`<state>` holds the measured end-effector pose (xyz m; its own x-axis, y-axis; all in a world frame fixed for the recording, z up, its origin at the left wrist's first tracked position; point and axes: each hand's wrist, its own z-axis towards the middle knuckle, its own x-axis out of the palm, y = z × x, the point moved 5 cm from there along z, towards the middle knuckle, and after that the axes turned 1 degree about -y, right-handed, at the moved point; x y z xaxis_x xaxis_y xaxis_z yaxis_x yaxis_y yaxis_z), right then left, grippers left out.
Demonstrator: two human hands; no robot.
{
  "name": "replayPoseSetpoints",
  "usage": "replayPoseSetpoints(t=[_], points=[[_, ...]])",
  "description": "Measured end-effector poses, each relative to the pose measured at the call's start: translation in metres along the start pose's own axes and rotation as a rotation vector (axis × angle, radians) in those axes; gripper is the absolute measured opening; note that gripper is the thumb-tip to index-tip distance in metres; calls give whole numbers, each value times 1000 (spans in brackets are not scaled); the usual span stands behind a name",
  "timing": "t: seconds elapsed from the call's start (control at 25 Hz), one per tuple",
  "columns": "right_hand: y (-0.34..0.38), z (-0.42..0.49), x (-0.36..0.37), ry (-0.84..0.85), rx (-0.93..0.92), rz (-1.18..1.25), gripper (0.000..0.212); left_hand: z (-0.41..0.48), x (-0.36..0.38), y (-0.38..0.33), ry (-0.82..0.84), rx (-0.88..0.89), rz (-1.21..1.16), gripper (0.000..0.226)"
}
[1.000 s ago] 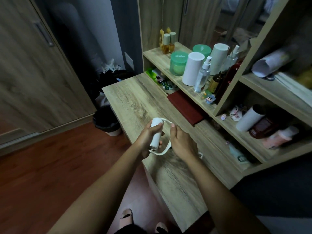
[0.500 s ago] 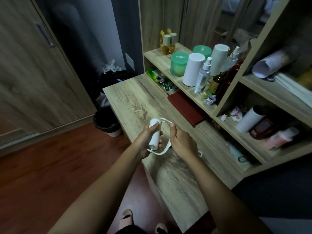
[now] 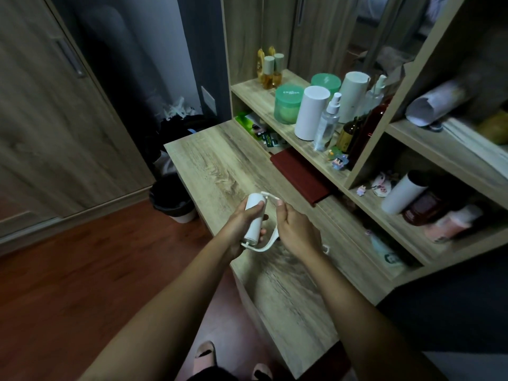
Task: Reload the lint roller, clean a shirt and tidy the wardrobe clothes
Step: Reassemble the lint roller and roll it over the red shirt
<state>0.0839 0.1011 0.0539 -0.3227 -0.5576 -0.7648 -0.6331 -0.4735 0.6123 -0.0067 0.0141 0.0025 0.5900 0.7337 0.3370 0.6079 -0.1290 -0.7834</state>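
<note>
A white lint roller is held above the wooden desk. My left hand grips its white paper roll, fingers wrapped round the cylinder. My right hand holds the roller's curved white handle, thumb up near the top end of the frame. The roll sits inside the handle's frame. No shirt is in view. Another white roll lies tilted on the lower shelf at the right.
Shelves at the right carry a white cylinder, green jars, a spray bottle and dark bottles. A dark red book lies at the desk's back. A black bin stands on the red floor, beside the wardrobe door.
Both hands and the lint roller stay in almost the same place over the desk. My left hand's grip on the roll has shifted slightly.
</note>
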Motion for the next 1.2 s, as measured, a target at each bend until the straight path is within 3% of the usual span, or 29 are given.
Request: replayPoseSetpoints(t=[0.44,0.64,0.84,0.92,1.08,1.2], points=[[1,-1,2,-17,6,-12,52,-7,1,-3,14,53,73,38],[2,-5,4,-49,15,11,51,-13,0,-12,-49,188,221,19],[4,-12,8,-76,2,36,49,-13,-12,-9,-202,270,318,53],[3,-13,12,-81,4,65,50,-16,-15,-11,-257,288,347,56],[3,-15,14,-66,-2,94,49,-23,-15,-15,-273,345,371,45],[5,-15,11,-77,-3,65,47,-22,-11,-14,-190,311,272,30]])
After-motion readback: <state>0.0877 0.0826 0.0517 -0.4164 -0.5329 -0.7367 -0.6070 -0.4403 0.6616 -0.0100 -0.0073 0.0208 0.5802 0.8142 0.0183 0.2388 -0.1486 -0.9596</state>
